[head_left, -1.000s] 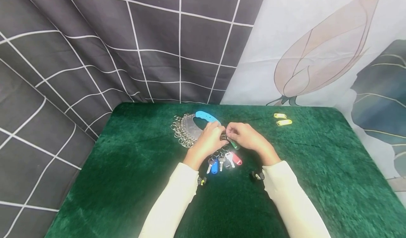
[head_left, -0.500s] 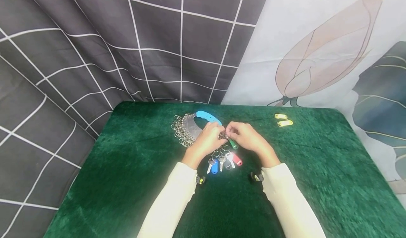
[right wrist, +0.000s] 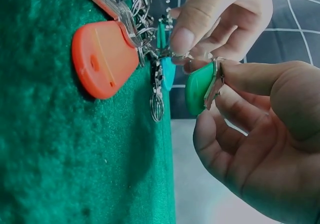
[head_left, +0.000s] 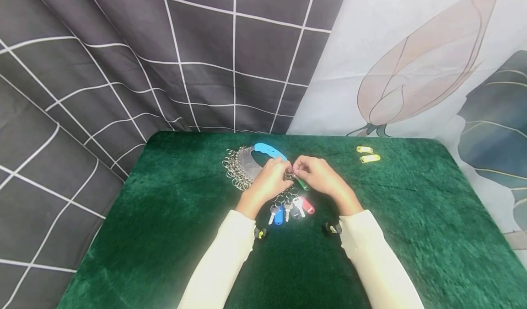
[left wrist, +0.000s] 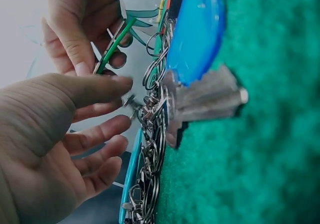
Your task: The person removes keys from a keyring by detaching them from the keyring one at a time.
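Note:
A fan-shaped metal key holder [head_left: 248,164] with a light blue handle [head_left: 267,150] lies on the green cloth, its curved edge lined with split rings. My left hand [head_left: 269,178] covers its right end, and thumb and forefinger pinch a small metal ring there. Right against it, my right hand [head_left: 319,176] pinches the top of a green key tag [right wrist: 199,90] where a key [right wrist: 215,87] hangs alongside. Thumb tip and ring meet in the right wrist view. Below the hands lie a blue key tag [head_left: 278,215], a red key tag [head_left: 307,205] and several keys [head_left: 287,212].
Two yellow key tags [head_left: 369,158] lie at the back right of the green-covered table [head_left: 411,217]. Behind the table hang a dark checked curtain [head_left: 206,39] and a white flower-patterned one [head_left: 329,103].
Both hands stay together at the key holder's right end with small finger movements. The green key tag tilts slightly, and the other things lie as before.

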